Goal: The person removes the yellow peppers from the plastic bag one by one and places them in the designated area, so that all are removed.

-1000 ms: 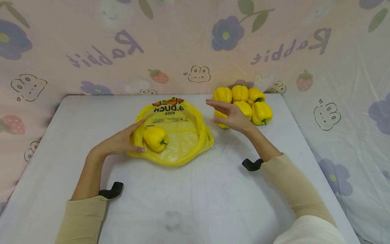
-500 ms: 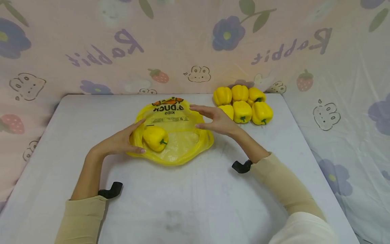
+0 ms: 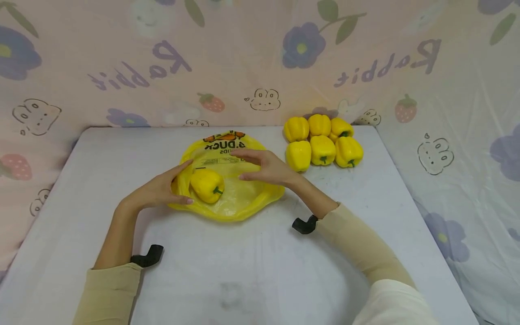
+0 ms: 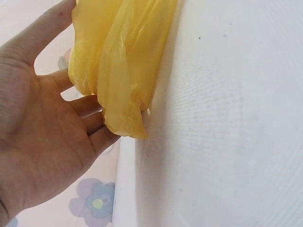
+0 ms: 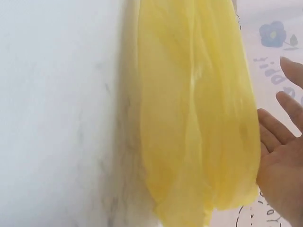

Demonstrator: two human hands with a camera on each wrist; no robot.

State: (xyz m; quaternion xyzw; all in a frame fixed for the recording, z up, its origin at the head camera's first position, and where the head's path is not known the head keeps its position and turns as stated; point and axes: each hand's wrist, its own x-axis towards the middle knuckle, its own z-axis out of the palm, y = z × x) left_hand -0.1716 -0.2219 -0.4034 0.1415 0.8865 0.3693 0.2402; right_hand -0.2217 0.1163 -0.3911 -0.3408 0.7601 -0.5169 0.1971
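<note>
A yellow plastic bag [image 3: 227,212] with duck-brand print lies with its mouth spread wide in the head view. Inside it, toward the left, rests one yellow bell pepper [image 3: 206,185], stem facing right. Along the bag's left rim, my left hand [image 3: 160,187] is spread, thumb and index finger apart, touching the plastic; its fingers pass partly behind the bag [image 4: 118,61] in the left wrist view. My right hand [image 3: 270,169] hovers over the bag's right side with fingers extended and nothing in them. The right wrist view shows that palm beside the bag's outer wall [image 5: 194,118].
Several yellow bell peppers [image 3: 322,150] stand in two rows at the table's back right. The white-covered table [image 3: 227,266] ends at a printed curtain [image 3: 227,54] behind. Black wrist mounts [image 3: 148,256] stick out from both sleeves.
My right hand has moved left, from in front of the pepper group to above the bag, uncovering the front-left peppers. The left hand and the pepper in the bag have stayed put.
</note>
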